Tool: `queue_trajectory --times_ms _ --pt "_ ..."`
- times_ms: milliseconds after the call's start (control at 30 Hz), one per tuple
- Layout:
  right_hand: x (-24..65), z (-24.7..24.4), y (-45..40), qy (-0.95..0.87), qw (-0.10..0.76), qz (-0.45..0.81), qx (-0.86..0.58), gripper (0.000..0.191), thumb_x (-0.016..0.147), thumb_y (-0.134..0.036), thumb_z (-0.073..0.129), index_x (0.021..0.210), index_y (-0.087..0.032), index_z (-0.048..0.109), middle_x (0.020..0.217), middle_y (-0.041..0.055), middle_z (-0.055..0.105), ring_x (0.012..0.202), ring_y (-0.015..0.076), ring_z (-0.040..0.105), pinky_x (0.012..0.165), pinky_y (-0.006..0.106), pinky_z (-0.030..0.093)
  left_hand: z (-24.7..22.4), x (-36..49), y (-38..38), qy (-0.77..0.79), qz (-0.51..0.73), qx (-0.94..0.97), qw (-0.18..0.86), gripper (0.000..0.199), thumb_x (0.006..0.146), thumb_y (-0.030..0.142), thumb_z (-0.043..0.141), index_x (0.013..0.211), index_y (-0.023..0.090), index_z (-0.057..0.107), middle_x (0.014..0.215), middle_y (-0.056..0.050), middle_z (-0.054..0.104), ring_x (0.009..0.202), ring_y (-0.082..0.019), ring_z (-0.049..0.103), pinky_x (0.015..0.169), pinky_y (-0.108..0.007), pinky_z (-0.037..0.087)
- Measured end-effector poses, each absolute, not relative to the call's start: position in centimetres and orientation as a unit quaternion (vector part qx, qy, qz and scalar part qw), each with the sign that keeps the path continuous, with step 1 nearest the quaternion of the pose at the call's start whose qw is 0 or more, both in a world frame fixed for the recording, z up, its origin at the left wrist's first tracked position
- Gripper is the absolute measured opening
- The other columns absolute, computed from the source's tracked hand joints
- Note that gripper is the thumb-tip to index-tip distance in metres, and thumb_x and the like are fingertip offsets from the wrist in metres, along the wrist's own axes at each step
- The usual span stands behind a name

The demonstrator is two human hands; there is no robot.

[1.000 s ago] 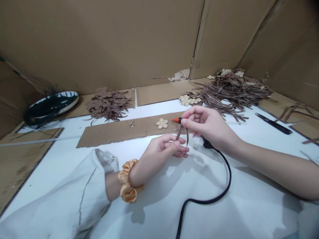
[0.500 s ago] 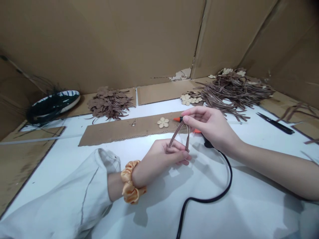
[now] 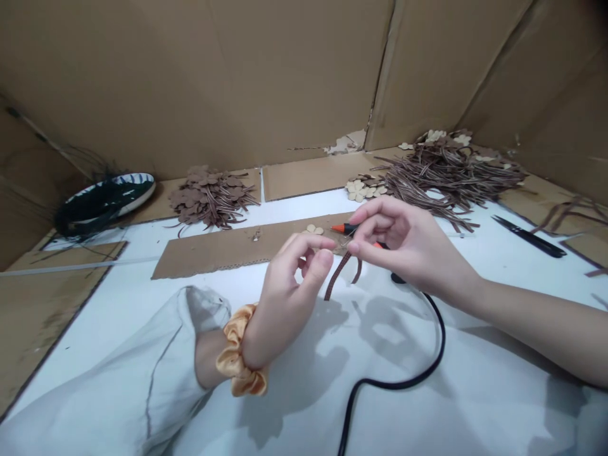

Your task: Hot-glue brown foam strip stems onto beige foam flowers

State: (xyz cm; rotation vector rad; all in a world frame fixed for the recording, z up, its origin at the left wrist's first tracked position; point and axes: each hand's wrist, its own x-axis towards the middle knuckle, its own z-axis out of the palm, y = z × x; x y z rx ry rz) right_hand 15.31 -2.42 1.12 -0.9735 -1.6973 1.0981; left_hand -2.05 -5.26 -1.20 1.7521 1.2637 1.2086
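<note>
My right hand (image 3: 403,244) pinches a folded brown stitched strip (image 3: 338,275) near its bend, and its two ends hang down. Something thin and pale shows by those fingertips, too fine to make out. Just to the left is my left hand (image 3: 289,291), thumb and index tips closed together; whatever lies between them is hidden. An orange scrunchie (image 3: 242,351) circles that wrist. Behind the fingers, a beige flower cutout (image 3: 313,229), partly covered, lies on a cardboard strip (image 3: 213,256). An orange-tipped black tool (image 3: 342,228) lies behind my right hand, mostly hidden.
A black cable (image 3: 394,382) curves across the white table. Brown flower pieces (image 3: 209,193) are heaped back left beside a plate of dark thread (image 3: 102,199). Brown strips (image 3: 451,174) pile up back right, near black snips (image 3: 529,236). Cardboard walls (image 3: 213,82) enclose the table.
My left hand has let go of the strip's lower ends and risen to beside my right fingertips. The strip now hangs from my right hand alone. The flower cutout has become partly covered.
</note>
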Motion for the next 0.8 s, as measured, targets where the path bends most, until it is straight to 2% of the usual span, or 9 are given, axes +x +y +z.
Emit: queue_trajectory --times_ms 167,433,667,800 --pt "15.2 0.2 -3.3 -0.763 0.42 0.345 -0.349 0.021 0.079 -0.016 0.065 0.093 -0.019 0.05 0.068 -0.0034 0.062 0.061 0.0093 0.058 0.062 0.022 0.05 -1.1 -1.8 -5.7 0.468 0.425 0.68 0.372 0.023 0.089 0.029 0.049 0.091 0.015 0.068 0.09 -0.004 0.068 0.083 -0.015 0.06 0.072 -0.025 0.044" --pt "15.4 -0.6 -3.8 -0.858 0.403 0.019 -0.319 0.014 0.082 -0.012 0.061 0.09 -0.019 0.051 0.072 0.0 0.063 0.066 0.012 0.062 0.061 0.022 0.049 -0.5 -1.7 -6.1 0.511 0.391 0.639 0.421 0.024 0.086 0.033 0.056 0.083 0.016 0.072 0.08 -0.001 0.072 0.078 -0.016 0.06 0.073 -0.026 0.041" --pt "15.4 -0.7 -3.2 -0.865 0.396 -0.002 -0.307 0.005 0.086 -0.018 0.057 0.09 -0.02 0.053 0.074 0.002 0.066 0.065 0.0138 0.063 0.059 0.024 0.05 -0.5 -1.7 -5.4 0.499 0.377 0.556 0.547 0.026 0.079 0.039 0.064 0.071 0.015 0.071 0.073 -0.001 0.068 0.071 -0.014 0.055 0.067 -0.023 0.042" --pt "15.5 -1.0 -3.0 -0.868 0.376 0.058 -0.318 0.005 0.087 -0.027 0.056 0.087 -0.022 0.055 0.08 0.0038 0.069 0.069 0.0159 0.066 0.063 0.026 0.051 -0.2 -1.9 -5.0 0.47 0.355 0.515 0.623 0.022 0.078 0.034 0.065 0.067 0.017 0.07 0.065 0.001 0.062 0.063 -0.011 0.049 0.06 -0.022 0.04"
